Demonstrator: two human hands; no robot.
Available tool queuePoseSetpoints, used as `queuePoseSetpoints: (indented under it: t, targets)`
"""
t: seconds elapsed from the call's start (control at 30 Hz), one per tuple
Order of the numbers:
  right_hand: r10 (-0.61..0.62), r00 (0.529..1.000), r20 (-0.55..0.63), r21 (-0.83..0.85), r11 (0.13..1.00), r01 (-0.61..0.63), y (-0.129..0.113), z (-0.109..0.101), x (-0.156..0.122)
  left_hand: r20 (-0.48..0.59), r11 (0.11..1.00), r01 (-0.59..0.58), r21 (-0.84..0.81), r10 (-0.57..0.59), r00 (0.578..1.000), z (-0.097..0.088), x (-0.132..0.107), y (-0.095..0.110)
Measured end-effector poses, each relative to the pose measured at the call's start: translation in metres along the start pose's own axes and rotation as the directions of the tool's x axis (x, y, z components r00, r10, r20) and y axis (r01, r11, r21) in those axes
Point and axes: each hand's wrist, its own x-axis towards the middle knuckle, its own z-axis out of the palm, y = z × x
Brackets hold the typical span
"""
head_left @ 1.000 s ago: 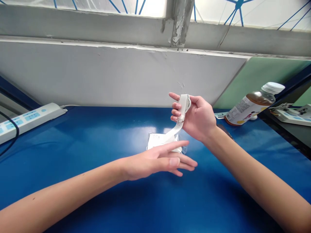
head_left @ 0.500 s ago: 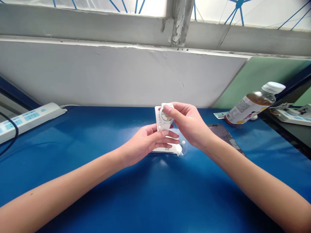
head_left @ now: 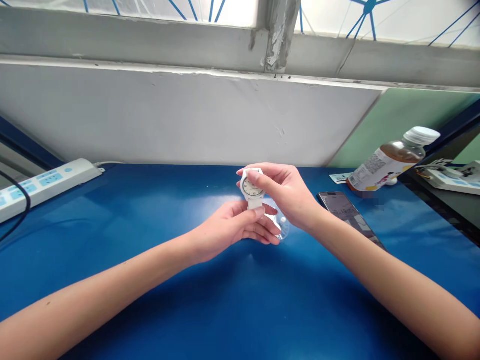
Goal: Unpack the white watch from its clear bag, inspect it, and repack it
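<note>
Clasped on the case of the white watch (head_left: 252, 189) with the right grip (head_left: 287, 192), thumb across the upper edge of the dial (head_left: 254, 188); pinched on the lower strap (head_left: 255, 203) with the left grip (head_left: 230, 227), fingers loosely spread underneath. Held face toward the camera, above the middle of the desk (head_left: 168, 195), near some clear packaging (head_left: 285, 231). Likely light; probably stiff at the case, bendable along the strap, perhaps smooth enough to slip. Best taken by the sides of the case, sparing the dial cover, likely the part quickest to scratch. Shows dark dial markings too small to read, without any discernible brand. Cannot make out the fine print on the bottle label (head_left: 380, 167) or the blurred characters on the phone (head_left: 343, 210).
</note>
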Motion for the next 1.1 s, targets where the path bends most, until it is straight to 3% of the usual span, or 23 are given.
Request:
queuePoseSetpoints:
  t: [0.27,0.5,0.63,0.73,0.97,1.1]
  targets:
    - [0.063,0.998,0.002,0.146,0.987,-0.063,0.007,-0.002,0.003,0.102,0.998,-0.017,0.054,0.011,0.995,-0.001,-0.003,0.003]
    - [0.133,0.991,0.007,0.195,0.972,-0.131,0.011,-0.005,0.006,0.093,0.998,-0.049,0.049,0.044,0.995,0.000,-0.004,0.001]
    - [0.249,0.947,0.203,0.288,0.909,-0.300,0.008,-0.005,0.006,0.087,0.995,-0.046,0.092,0.038,0.996,0.001,-0.005,0.003]
    - [0.270,0.908,0.320,0.343,0.861,-0.377,0.005,-0.006,0.005,0.079,0.989,-0.048,0.142,0.037,0.996,0.003,-0.006,0.002]
    - [0.228,0.871,0.436,0.428,0.798,-0.423,0.007,-0.008,0.005,0.128,0.983,-0.029,0.184,0.006,0.992,0.006,-0.006,0.001]
    - [0.215,0.870,0.443,0.445,0.790,-0.422,0.006,-0.007,0.004,0.031,0.975,0.005,0.221,-0.012,0.999,0.005,-0.003,-0.003]
